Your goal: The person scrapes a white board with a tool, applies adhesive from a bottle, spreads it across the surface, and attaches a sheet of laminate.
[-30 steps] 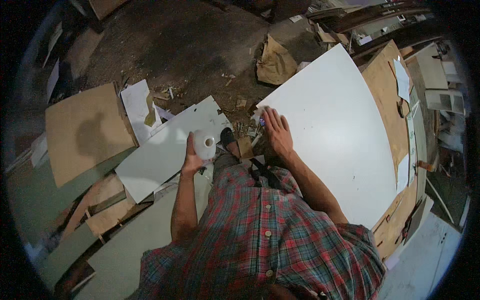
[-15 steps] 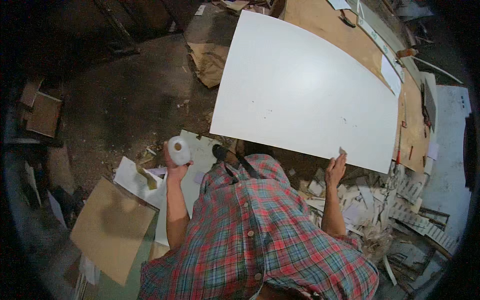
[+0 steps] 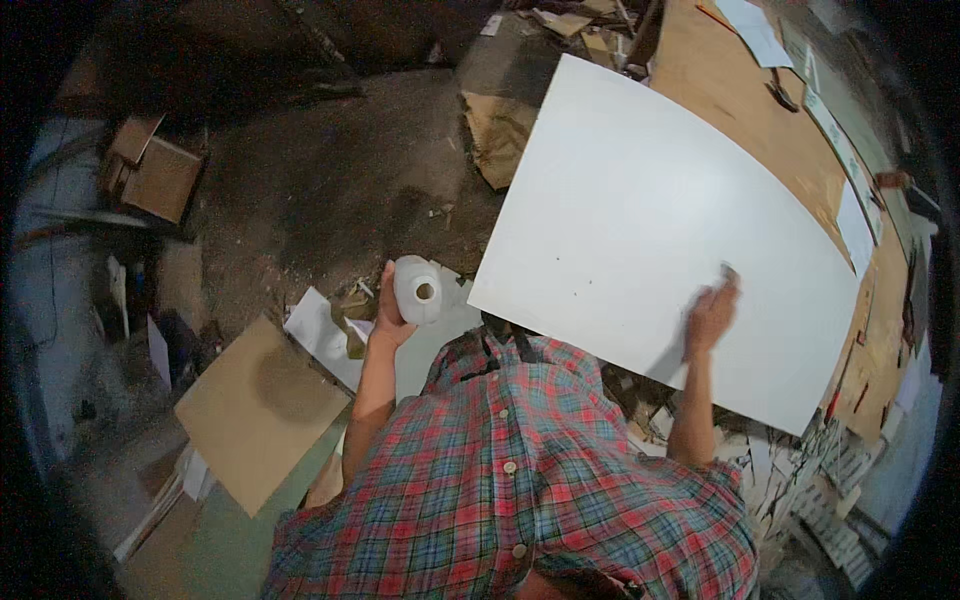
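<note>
Your right hand [image 3: 708,318] lies flat on the large white board [image 3: 660,230], fingers close together, pressing what looks like a small cloth or pad near the board's lower edge; you cannot tell exactly what sits under the fingers. Your left hand [image 3: 392,312] is wrapped around a white plastic jug [image 3: 418,290], gripping it from below with its open mouth facing up, just off the board's lower left corner. Left of the board lies bare dirt floor [image 3: 300,190]. Below and left of the board, a brown cardboard sheet [image 3: 258,410] rests on a pale green panel [image 3: 230,540]. Beyond the board's far edge runs a brown fibreboard surface [image 3: 740,110]. Broken white scraps [image 3: 800,480] pile under the board's lower right corner.
</note>
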`<move>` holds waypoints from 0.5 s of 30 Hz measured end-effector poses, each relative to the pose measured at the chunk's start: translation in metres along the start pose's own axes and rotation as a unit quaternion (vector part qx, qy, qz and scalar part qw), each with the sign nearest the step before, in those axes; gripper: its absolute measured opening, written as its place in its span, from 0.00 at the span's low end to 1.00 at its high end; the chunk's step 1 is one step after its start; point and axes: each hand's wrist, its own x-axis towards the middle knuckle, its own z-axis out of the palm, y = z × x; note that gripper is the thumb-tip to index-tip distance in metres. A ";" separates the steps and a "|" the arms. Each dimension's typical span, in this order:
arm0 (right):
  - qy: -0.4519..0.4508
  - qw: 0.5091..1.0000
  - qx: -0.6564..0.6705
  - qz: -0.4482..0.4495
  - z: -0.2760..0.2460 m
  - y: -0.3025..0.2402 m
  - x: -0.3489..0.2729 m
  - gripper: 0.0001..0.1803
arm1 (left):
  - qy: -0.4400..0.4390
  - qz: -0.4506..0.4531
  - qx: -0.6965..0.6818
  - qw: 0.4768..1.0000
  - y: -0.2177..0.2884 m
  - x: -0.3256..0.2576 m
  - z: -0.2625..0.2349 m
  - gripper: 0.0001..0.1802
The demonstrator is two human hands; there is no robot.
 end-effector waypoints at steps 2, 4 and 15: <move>-0.155 0.970 0.012 -0.188 0.036 -0.095 -0.032 0.31 | 0.034 0.015 -0.017 0.999 -0.017 -0.008 -0.007 0.37; -0.340 0.892 0.096 -0.281 0.047 -0.190 -0.073 0.33 | 0.039 0.011 -0.038 0.998 -0.031 -0.005 -0.020 0.38; -0.265 0.820 0.148 -0.486 0.127 -0.291 0.121 0.29 | 0.154 0.076 -0.061 0.983 -0.093 -0.039 -0.057 0.41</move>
